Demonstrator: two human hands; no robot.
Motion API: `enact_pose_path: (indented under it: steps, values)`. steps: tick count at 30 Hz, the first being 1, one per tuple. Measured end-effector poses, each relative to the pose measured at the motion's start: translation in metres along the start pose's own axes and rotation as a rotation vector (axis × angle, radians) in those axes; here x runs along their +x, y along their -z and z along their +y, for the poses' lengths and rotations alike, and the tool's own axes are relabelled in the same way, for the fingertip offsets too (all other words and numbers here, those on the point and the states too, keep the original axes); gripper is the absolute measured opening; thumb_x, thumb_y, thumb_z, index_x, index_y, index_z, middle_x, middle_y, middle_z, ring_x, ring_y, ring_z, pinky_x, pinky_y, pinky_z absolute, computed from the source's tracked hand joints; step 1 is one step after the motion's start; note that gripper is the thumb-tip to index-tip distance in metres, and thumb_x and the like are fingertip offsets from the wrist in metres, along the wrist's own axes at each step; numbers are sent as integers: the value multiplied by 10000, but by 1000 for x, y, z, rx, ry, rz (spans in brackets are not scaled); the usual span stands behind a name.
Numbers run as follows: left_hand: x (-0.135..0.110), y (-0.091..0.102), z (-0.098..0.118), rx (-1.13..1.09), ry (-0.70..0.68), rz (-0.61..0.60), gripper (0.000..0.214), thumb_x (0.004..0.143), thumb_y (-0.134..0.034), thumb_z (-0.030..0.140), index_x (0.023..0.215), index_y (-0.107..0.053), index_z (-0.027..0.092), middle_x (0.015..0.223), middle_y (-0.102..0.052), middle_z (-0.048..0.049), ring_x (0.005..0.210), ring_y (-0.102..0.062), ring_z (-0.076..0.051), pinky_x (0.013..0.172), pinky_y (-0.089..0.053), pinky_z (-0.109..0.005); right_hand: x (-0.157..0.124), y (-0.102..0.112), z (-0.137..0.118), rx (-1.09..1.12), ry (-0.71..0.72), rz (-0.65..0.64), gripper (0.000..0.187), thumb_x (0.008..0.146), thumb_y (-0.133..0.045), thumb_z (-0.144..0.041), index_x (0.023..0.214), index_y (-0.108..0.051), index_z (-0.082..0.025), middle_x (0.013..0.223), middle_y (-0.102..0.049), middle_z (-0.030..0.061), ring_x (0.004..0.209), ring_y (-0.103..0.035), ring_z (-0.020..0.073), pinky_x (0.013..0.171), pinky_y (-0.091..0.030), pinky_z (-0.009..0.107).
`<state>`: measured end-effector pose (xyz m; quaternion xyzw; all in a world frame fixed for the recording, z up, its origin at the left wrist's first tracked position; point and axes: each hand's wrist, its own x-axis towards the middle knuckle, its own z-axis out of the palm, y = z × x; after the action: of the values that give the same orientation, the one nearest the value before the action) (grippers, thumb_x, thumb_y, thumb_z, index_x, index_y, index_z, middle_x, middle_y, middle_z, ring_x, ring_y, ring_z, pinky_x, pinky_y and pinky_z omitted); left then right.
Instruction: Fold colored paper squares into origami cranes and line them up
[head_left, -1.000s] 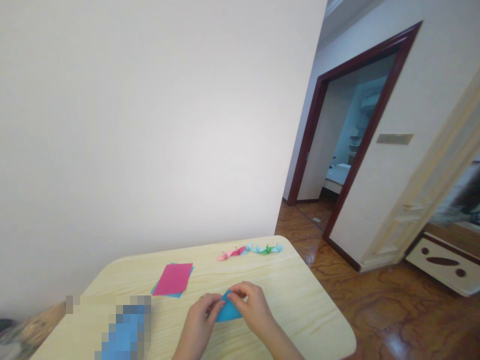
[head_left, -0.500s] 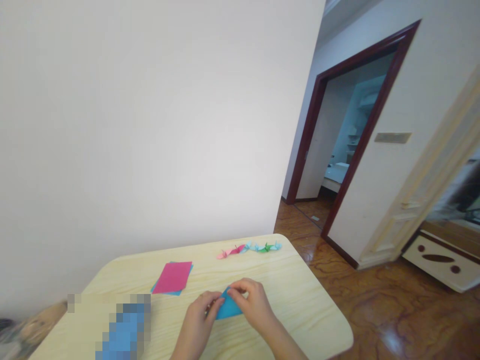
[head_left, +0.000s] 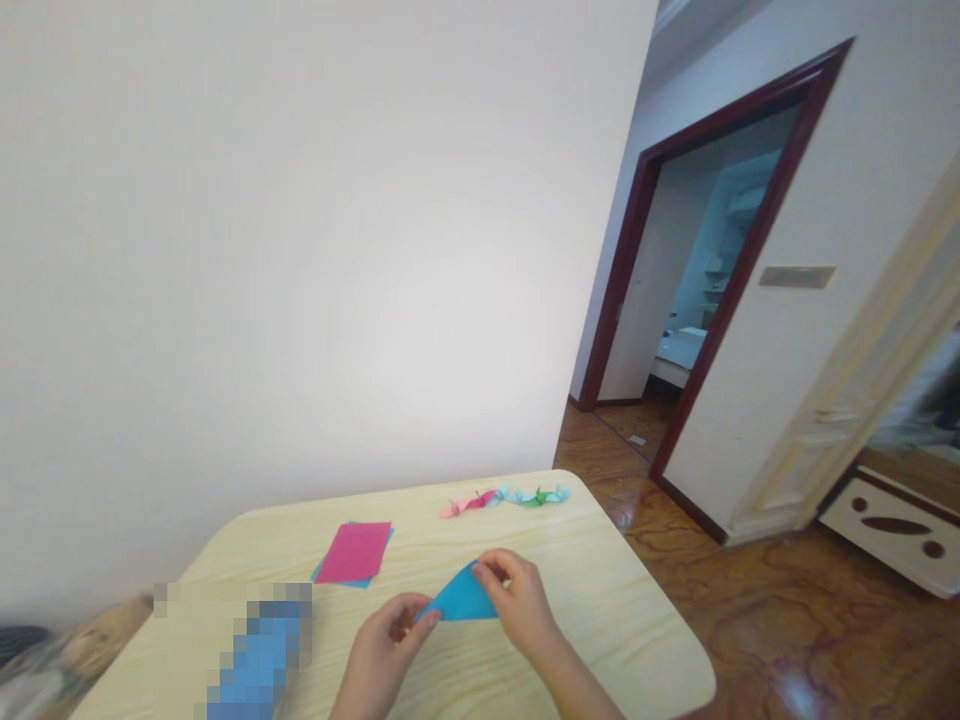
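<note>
Between my hands is a folded sheet of blue paper, showing as a triangle just over the table. My left hand pinches its left corner between thumb and fingers. On the other side, my right hand grips it near the top and right, hiding that part. Beyond my hands, a row of small folded paper cranes in pink, red, light blue and green lies near the table's far edge. A stack of square paper, magenta on top with blue beneath, rests to the left.
The light wooden table has rounded corners and stands by a white wall. A pixelated blue item is at the table's left front. On the right are a doorway and a low drawer unit.
My left hand has moved left and down to the paper's corner, and my right hand slightly right. More of the blue triangle shows between them. The view has shifted slightly.
</note>
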<state>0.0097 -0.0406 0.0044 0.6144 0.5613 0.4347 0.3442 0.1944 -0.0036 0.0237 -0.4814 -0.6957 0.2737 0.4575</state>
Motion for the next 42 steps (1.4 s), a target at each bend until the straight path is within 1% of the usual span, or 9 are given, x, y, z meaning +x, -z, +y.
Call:
enact_pose_path:
  steps: [8, 13, 17, 22, 26, 31, 36, 40, 42]
  values:
    - [-3, -2, 4, 32, -8, 164, 317, 650, -619, 513, 667, -652, 198, 581, -663, 5, 533, -574, -171, 524, -436, -257, -3, -3, 0, 15, 1, 36, 183, 817, -517, -300, 739, -613, -165, 680, -625, 32, 634, -574, 166, 581, -432, 233]
    - [-5, -4, 7, 9, -43, 283, 355, 603, -662, 517, 770, -637, 205, 565, -641, 27, 498, -550, -161, 522, -451, -265, -4, -3, 2, 10, 22, 59, 189, 823, -506, -309, 740, -599, -169, 682, -617, 27, 639, -567, 163, 588, -427, 228]
    - [-6, -5, 7, -2, -95, 307, 336, 632, -663, 477, 835, -595, 218, 571, -623, 48, 485, -537, -146, 518, -447, -253, -4, -4, 0, 6, 34, 70, 196, 829, -492, -317, 742, -588, -171, 670, -607, 23, 632, -564, 160, 585, -426, 222]
    - [-5, -4, -2, 76, -97, 280, 321, 677, -625, 462, 882, -551, 226, 558, -602, 64, 474, -529, -143, 490, -423, -238, -5, -10, 4, -30, 31, 80, 188, 833, -481, -307, 740, -581, -177, 674, -612, 19, 641, -575, 160, 587, -426, 216]
    - [-2, -8, -16, 273, -18, 214, 253, 749, -532, 440, 882, -529, 225, 570, -603, 59, 507, -560, -152, 522, -427, -237, -2, -26, 19, -282, 0, -19, 183, 861, -447, -275, 791, -587, -181, 729, -637, 24, 679, -592, 157, 605, -423, 216]
    - [-3, -15, -33, 497, 29, 140, 110, 786, -469, 281, 837, -552, 228, 626, -631, 38, 588, -608, -158, 565, -414, -231, 4, -52, 39, -431, -8, -117, 124, 817, -518, -186, 744, -618, -188, 732, -654, 34, 711, -596, 183, 632, -409, 248]
    - [-2, -16, -39, 609, -32, 124, 131, 728, -510, 176, 807, -608, 213, 648, -619, 5, 666, -594, -184, 623, -397, -264, 10, -64, 46, -527, 23, -201, 119, 800, -543, -139, 745, -633, -194, 781, -654, 44, 792, -578, 199, 681, -402, 266]
    - [4, -19, -41, 669, -147, 94, 253, 718, -509, 108, 883, -649, 238, 922, -642, -50, 919, -570, -225, 793, -402, -344, 12, -63, 47, -553, 54, -233, 118, 812, -538, -152, 765, -637, -195, 817, -641, 42, 834, -555, 196, 715, -399, 266]
    - [7, -23, -46, 672, -231, 31, 312, 720, -502, 69, 886, -665, 278, 994, -654, -24, 977, -565, -204, 848, -407, -333, 12, -64, 47, -552, 64, -238, 105, 804, -550, -155, 762, -639, -191, 826, -637, 46, 846, -549, 203, 725, -399, 272]
